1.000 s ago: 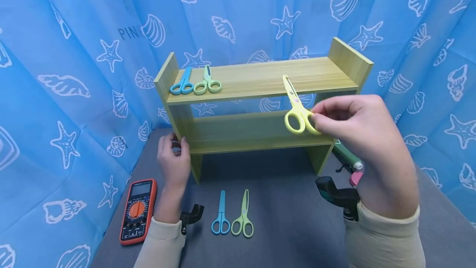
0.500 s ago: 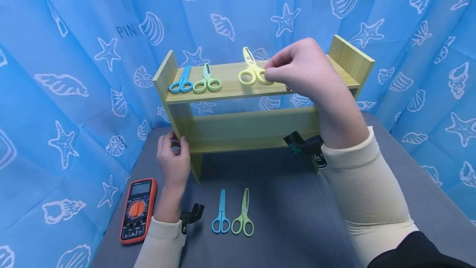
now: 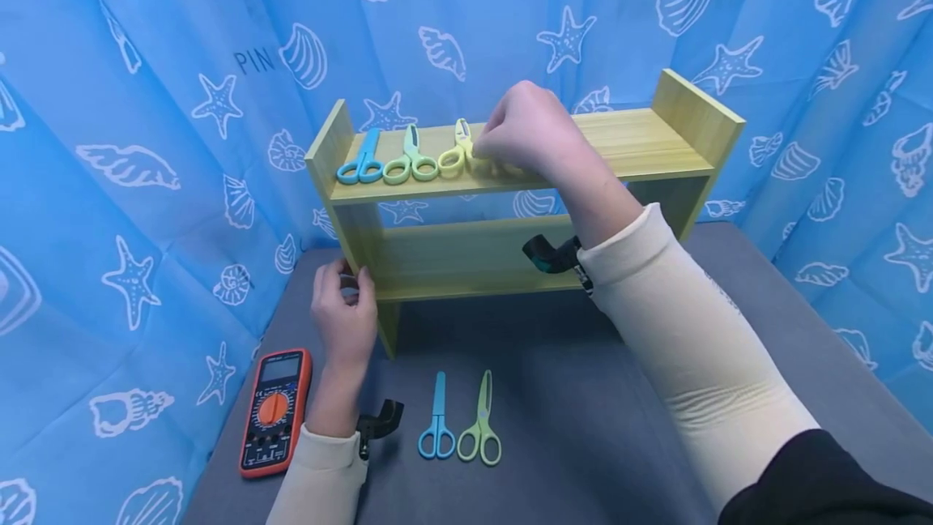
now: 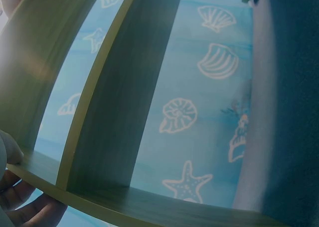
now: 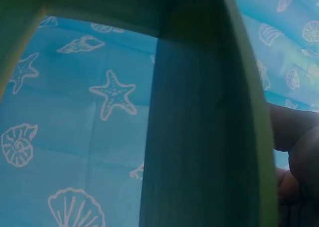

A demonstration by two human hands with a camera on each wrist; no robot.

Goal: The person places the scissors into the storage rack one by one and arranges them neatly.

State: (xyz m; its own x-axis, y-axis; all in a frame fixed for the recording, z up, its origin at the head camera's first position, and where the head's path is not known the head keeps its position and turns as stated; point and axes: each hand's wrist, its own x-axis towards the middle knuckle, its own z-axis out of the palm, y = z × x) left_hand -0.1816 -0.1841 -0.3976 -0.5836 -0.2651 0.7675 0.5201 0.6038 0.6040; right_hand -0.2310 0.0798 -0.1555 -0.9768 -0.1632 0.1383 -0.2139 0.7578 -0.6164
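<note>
My right hand point(image 3: 528, 128) pinches the right handle loop of the yellow scissors point(image 3: 452, 159) at the upper board of a small wooden shelf point(image 3: 466, 253). The blades point toward the back, and the fingers hide part of the handle. To their left on the same board lie green scissors point(image 3: 411, 160) and blue scissors point(image 3: 362, 160). Low on the shelf's left side panel, my left hand point(image 3: 344, 314) grips its edge. In the left wrist view the thumb point(image 4: 11, 149) is on one side of the panel and the fingers point(image 4: 37, 209) are on the other.
On the grey tabletop point(image 3: 568, 428) in front of the shelf lie another pair of blue scissors point(image 3: 437, 424) and another pair of green scissors point(image 3: 481, 424). An orange-cased multimeter point(image 3: 274, 414) lies left of my left forearm. A blue shell-patterned curtain point(image 3: 248, 31) hangs behind.
My right hand has carried the yellow scissors up and left, from in front of the shelf to the upper board beside the green scissors. The left hand keeps its grip on the side panel.
</note>
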